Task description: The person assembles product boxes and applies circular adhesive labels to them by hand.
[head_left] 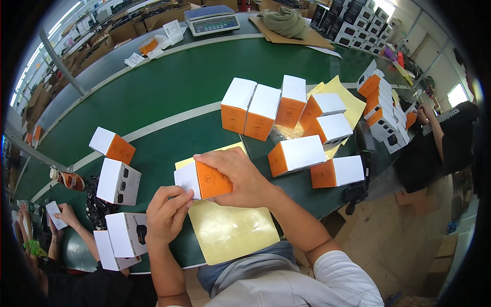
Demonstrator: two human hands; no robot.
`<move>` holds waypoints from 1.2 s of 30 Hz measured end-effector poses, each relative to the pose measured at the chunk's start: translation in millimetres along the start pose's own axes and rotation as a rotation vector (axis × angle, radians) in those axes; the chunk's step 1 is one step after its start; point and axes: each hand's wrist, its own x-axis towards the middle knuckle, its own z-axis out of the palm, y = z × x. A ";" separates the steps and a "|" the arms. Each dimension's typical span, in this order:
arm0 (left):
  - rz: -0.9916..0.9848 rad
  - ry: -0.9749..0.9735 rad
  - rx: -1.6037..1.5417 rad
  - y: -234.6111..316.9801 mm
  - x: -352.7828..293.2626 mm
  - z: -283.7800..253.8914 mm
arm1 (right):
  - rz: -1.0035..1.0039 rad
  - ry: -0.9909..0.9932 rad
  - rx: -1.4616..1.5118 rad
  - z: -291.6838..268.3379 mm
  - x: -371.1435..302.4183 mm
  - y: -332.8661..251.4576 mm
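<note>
My right hand (240,176) grips a small white and orange box (207,180) from above and the right, holding it just over the green belt. My left hand (168,212) pinches the box's white left end with fingertips. Below the box lies a yellow backing sheet (232,230) with round clear stickers. Another yellow sheet (184,161) peeks out behind the box.
Several white and orange boxes (286,123) stand to the upper right, more (115,169) at left. The green conveyor belt (169,92) runs across. A scale (212,20) sits at the back. Other people work at the left (64,215) and right (440,128).
</note>
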 end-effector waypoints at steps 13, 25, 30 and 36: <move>-0.007 -0.073 0.049 1.4 1.6 2.6 | 0.006 0.014 -0.022 0.0 -1.8 -0.5; -0.111 -0.034 -0.201 -12.3 3.7 2.6 | 0.072 -0.009 -0.038 -3.5 -1.6 -2.6; -0.080 -0.040 -0.192 -16.5 -4.3 -8.0 | 0.068 -0.056 -0.013 4.6 -1.9 -0.5; 0.043 -0.087 -0.128 -16.5 -3.1 -12.5 | 0.030 -0.061 -0.030 4.8 -1.6 1.0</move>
